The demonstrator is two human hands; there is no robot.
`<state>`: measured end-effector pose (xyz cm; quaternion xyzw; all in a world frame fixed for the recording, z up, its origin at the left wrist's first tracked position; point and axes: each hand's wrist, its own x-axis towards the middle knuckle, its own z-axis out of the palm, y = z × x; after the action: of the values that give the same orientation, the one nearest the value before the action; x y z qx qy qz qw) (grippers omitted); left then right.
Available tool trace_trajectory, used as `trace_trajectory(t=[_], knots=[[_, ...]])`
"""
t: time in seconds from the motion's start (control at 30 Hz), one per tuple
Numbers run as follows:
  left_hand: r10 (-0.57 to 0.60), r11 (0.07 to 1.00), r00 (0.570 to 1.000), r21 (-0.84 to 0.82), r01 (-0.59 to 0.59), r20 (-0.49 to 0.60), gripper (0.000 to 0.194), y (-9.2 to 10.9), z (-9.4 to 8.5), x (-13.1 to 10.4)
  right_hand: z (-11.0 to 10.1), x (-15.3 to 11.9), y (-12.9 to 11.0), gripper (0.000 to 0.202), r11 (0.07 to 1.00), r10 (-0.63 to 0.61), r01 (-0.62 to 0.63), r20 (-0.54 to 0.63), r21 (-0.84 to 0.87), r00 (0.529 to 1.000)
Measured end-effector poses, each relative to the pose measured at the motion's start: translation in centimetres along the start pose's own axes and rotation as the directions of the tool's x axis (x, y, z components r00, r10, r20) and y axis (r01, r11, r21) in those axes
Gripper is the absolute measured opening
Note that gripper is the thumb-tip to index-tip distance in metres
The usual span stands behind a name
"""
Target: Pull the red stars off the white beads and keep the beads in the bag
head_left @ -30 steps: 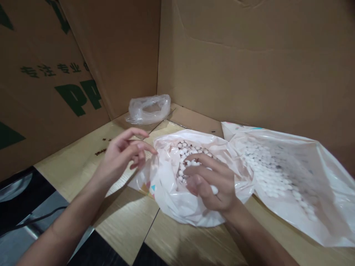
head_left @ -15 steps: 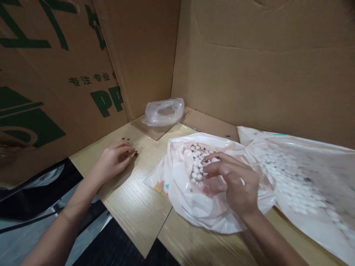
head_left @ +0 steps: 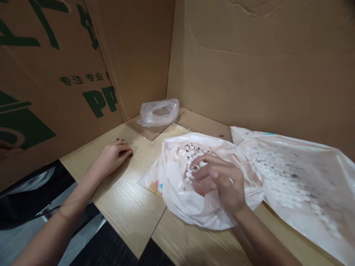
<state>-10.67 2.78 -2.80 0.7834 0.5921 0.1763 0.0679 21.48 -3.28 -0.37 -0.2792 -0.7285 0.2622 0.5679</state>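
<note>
Brown star [head_left: 132, 154] now beside lowered left hand [head_left: 114, 157]

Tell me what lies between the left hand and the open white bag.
The head view shows a pale wood-grain surface, with small brown bits by the left hand.

L forearm [head_left: 66, 207] slants up & R from bottom L, wrist approx. straight; L hand [head_left: 111, 158] low, fingers bent twd thumb, tips close tog. R forearm [head_left: 263, 233] angles up & L from bottom edge; R hand [head_left: 226, 179] half-curled, fingers pointing L, grip unclear
</note>
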Motion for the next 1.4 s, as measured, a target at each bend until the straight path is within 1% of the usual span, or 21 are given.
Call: trace_trajectory(t=[0.1, 0.17, 0.27, 0.37, 0.43, 0.5, 0.57, 0.6, 0.63, 0.67, 0.7, 0.73, 0.77, 0.8, 0.87, 0.97, 1.03, 1.13, 1.23, 1.3, 1.4], knots=[[0.012, 1.0, 1.0, -0.018, -0.012, 0.0, 0.037, -0.1, 0.1, 0.3, 0.1, 0.1, 0.1, 0.035, 0.996, -0.05, 0.048, 0.036, 0.072, 0.998], [-0.002, 0.999, 1.0, -0.039, 0.001, -0.018, 0.036, -0.1, 0.1, 0.3, 0.1, 0.1, 0.2, 0.03, 0.99, -0.133, 0.13, 0.073, 0.047, 0.988], [-0.07, 0.996, 0.994, -0.062, 0.065, -0.084, 0.035, 0.2, 0.0, 0.2, 0.2, -0.1, 0.2, 0.024, 0.936, -0.289, 0.313, 0.157, -0.162, 0.944], [-0.132, 0.99, 0.975, -0.078, 0.12, -0.176, 0.036, 0.9, -0.5, -0.3, 0.4, -0.2, 0.0, 0.02, 0.801, -0.413, 0.476, 0.241, -0.364, 0.879], [-0.156, 0.985, 0.963, -0.103, 0.136, -0.22, 0.035, 1.8, -1.0, -0.7, 0.7, -0.3, -0.2, 0.019, 0.737, -0.444, 0.521, 0.274, -0.431, 0.853], [-0.164, 0.978, 0.954, -0.165, 0.124, -0.252, 0.032, 3.1, -1.6, -1.2, 0.9, -0.4, -0.3, 0.02, 0.75, -0.438, 0.512, 0.266, -0.419, 0.859], [-0.172, 0.952, 0.946, -0.293, 0.087, -0.275, 0.026, 4.5, -1.9, -1.7, 1.0, -0.5, -0.4, 0.022, 0.861, -0.373, 0.408, 0.167, -0.304, 0.912], [-0.175, 0.926, 0.947, -0.372, 0.065, -0.269, 0.022, 5.3, -2.0, -2.0, 1.1, -0.5, -0.4, 0.025, 0.936, -0.277, 0.29, 0.09, -0.201, 0.957], [-0.177, 0.893, 0.947, -0.448, 0.039, -0.27, 0.019, 6.1, -2.0, -2.2, 1.0, -0.5, -0.4, 0.028, 0.991, -0.118, 0.119, 0.018, -0.06, 0.993], [-0.174, 0.858, 0.947, -0.514, 0.012, -0.269, 0.017, 7.0, -2.0, -2.5, 1.0, -0.4, -0.4, 0.031, 0.99, 0.082, -0.078, -0.03, 0.115, 0.996], [-0.163, 0.824, 0.951, -0.567, -0.015, -0.262, 0.015, 7.9, -1.9, -2.8, 0.9, -0.3, -0.4, 0.034, 0.917, 0.286, -0.264, -0.032, 0.3, 0.958], [-0.149, 0.792, 0.955, -0.609, -0.041, -0.257, 0.013, 8.8, -1.8, -3.0, 0.8, -0.2, -0.4, 0.036, 0.787, 0.456, -0.407, 0.007, 0.464, 0.89], [-0.117, 0.771, 0.962, -0.633, -0.067, -0.245, 0.012, 9.8, -1.7, -3.2, 0.6, 0.0, -0.3, 0.036, 0.638, 0.573, -0.494, 0.065, 0.59, 0.817], [-0.068, 0.759, 0.975, -0.645, -0.087, -0.213, 0.01, 10.7, -1.6, -3.4, 0.6, 0.2, -0.2, 0.035, 0.506, 0.639, -0.527, 0.113, 0.682, 0.761], [0.035, 0.739, 0.988, -0.661, -0.128, -0.152, 0.007, 12.6, -1.3, -3.5, 0.5, 0.5, -0.1, 0.034, 0.344, 0.698, -0.512, 0.151, 0.787, 0.7], [0.108, 0.705, 0.989, -0.693, -0.148, -0.101, 0.007, 14.8, -0.9, -3.1, 0.6, 0.8, 0.1, 0.035, 0.268, 0.74, -0.474, 0.136, 0.839, 0.659], [0.086, 0.661, 0.995, -0.744, -0.101, -0.059, 0.007, 15.9, -0.4, -2.7, 0.7, 0.8, 0.1, 0.036, 0.279, 0.739, -0.466, 0.122, 0.839, 0.662], [0.052, 0.57, 0.998, -0.822, -0.01, 0.025, 0.011, 16.8, 0.5, -2.2, 0.7, 0.8, -0.1, 0.036, 0.35, 0.719, -0.445, 0.067, 0.824, 0.691], [0.027, 0.528, 0.998, -0.847, -0.058, -0.052, 0.009, 17.3, 1.5, -2.1, 0.7, 0.7, -0.3, 0.035, 0.424, 0.691, -0.415, 0.009, 0.805, 0.723], [0.001, 0.542, 0.992, -0.834, -0.106, -0.125, 0.007, 17.6, 1.9, -2.2, 0.8, 0.6, -0.5, 0.034, 0.457, 0.676, -0.398, -0.02, 0.795, 0.737], [-0.001, 0.594, 0.985, -0.793, -0.137, -0.172, 0.007, 18.0, 2.3, -2.4, 1.1, 0.5, -0.8, 0.032, 0.473, 0.674, -0.391, -0.038, 0.79, 0.738]])
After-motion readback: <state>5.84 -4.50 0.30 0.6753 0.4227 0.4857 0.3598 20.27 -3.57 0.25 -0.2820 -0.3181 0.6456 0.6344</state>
